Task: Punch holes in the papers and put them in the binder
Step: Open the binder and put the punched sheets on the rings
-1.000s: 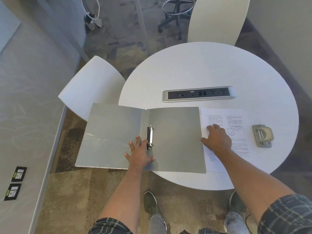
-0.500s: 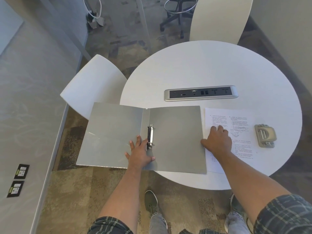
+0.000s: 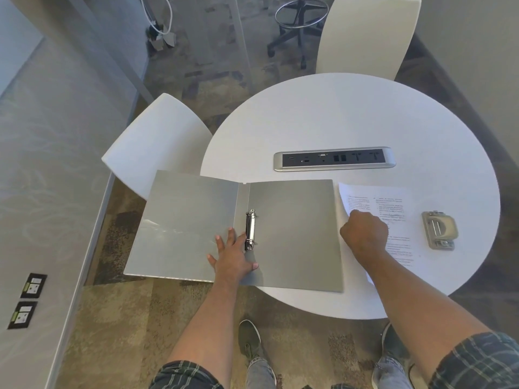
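A grey binder [image 3: 295,234] lies open at the round white table's [image 3: 351,122] near left edge, its left cover hanging past the rim. Its metal ring clip [image 3: 250,230] sits on the spine. My left hand [image 3: 233,256] rests flat, fingers spread, on the binder beside the clip. Printed papers [image 3: 393,203] lie to the right of the binder. My right hand [image 3: 363,233] is curled on their left edge, and that edge lifts and curls up off the table. A grey hole punch [image 3: 439,230] stands right of the papers, untouched.
A silver power strip [image 3: 334,159] is set into the table's middle. A white chair [image 3: 157,144] stands left of the table and another [image 3: 368,35] behind it. An office stool base [image 3: 297,21] is farther back. My shoes [image 3: 250,341] show below the table edge.
My right hand went from lying flat on the papers to curling into a grip at their left edge, which now lifts. The left hand has stayed on the binder.
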Tool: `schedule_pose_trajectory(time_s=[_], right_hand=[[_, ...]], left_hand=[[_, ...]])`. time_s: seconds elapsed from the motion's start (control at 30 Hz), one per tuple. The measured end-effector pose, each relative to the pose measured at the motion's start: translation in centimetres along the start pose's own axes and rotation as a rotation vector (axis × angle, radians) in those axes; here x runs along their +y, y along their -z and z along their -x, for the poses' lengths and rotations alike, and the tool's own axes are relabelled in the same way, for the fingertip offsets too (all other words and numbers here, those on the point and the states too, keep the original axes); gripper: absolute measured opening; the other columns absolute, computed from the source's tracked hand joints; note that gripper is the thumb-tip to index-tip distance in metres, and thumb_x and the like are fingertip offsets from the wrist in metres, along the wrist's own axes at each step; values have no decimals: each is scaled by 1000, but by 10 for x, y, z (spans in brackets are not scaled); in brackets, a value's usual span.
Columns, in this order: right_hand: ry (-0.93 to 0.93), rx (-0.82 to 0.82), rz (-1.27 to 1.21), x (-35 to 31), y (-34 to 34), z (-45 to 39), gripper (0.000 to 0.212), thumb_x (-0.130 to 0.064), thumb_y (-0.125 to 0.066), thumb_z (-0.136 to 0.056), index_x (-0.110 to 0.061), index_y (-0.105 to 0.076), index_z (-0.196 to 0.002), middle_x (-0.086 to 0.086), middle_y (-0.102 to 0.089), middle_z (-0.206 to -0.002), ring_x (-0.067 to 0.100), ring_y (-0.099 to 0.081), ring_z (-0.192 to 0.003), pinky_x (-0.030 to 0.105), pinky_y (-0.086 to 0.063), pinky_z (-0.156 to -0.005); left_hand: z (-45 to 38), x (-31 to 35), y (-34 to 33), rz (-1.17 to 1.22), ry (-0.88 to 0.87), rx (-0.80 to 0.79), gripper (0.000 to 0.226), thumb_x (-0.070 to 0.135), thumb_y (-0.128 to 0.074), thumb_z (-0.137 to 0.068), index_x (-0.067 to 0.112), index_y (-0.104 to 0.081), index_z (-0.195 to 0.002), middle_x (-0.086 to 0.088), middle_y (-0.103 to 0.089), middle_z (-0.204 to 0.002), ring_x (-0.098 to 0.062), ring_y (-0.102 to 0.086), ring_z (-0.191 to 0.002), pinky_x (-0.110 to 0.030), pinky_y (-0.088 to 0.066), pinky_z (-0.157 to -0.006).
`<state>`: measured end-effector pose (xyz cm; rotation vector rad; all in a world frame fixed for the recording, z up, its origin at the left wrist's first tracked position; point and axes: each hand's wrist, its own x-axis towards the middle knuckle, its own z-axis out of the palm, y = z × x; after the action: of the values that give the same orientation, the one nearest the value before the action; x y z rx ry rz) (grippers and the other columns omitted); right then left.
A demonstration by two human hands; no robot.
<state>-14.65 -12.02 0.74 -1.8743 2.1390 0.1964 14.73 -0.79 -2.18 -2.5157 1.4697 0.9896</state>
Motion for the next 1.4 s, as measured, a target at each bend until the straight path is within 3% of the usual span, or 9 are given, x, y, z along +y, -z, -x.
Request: schedule_pose_trajectory(time_s=[0.23,0.37,0.53,0.7,0.77,0.93,1.13,1.3,1.4], right_hand=[[247,68,74,-60,22,22,18,-6,-53,-83,-13,-59,-99,8,-72,-90,32,-71,-85,31,-40,-65],[322,-20,34,-84,11,37,16,-6,-54,-84,-13,-58,-97,8,-72,-93,30,-70,-87,29,-39,-66],[357,-114,-12,-94,-16,47,19,-5,-49,-87,-11,-56,-103,9,-72,-97,30,-69,-88,31,-40,-66],[322,-168,-75,-91,-37,47,57,-13,-45,-92,-6,-35,-148,13,-69,-113,33,-67,-101,36,-46,-74],[310,-189,-134,-87,-42,46,66,-21,-48,-94,-8,-25,-154,14,-68,-113,33,-66,-102,36,-46,-72],[287,-152,-216,-77,-48,41,73,-46,-57,-95,-8,-28,-150,11,-70,-102,30,-69,-93,33,-47,-64],[221,-127,-271,-76,-46,33,73,-59,-61,-91,-8,-36,-138,14,-70,-102,34,-69,-91,37,-50,-65],[391,-95,-285,-77,-52,38,42,-43,-53,-99,-22,-51,-135,2,-71,-107,25,-68,-96,36,-52,-76],[572,-164,-363,-72,-60,45,29,-23,-55,-92,-27,-68,-118,-7,-66,-110,18,-65,-92,34,-54,-77]], left_hand=[[7,15,-7,-143,-13,26,94,43,-78,-85,41,-19,-158,8,2,-172,-37,10,-157,-76,-11,-115],[15,32,-13,-179,-2,9,93,43,-74,-88,36,-15,-161,5,2,-172,-40,10,-157,-73,-11,-116],[24,50,-30,-197,-41,56,97,43,-74,-89,26,-14,-163,-6,-3,-173,-46,8,-155,-59,-2,-126],[26,60,-43,-195,-89,69,101,45,-74,-88,25,-10,-164,-5,-4,-173,-43,10,-156,-56,-2,-127],[26,63,-45,-186,-100,57,102,45,-74,-88,25,-9,-164,-5,-4,-173,-42,12,-156,-55,-1,-127],[27,66,-45,-179,-110,46,102,47,-74,-88,25,-9,-164,-5,-4,-173,-43,12,-156,-55,-1,-127],[30,69,-45,-191,-116,43,102,50,-71,-90,24,-6,-164,-6,-2,-173,-43,11,-156,-55,-1,-127],[30,65,-46,-189,-139,53,102,51,-69,-90,24,-5,-165,-6,-1,-173,-43,11,-156,-54,-1,-127],[28,64,-46,-153,-152,52,101,51,-70,-90,24,-8,-165,-6,-2,-173,-43,10,-156,-53,-1,-127]])
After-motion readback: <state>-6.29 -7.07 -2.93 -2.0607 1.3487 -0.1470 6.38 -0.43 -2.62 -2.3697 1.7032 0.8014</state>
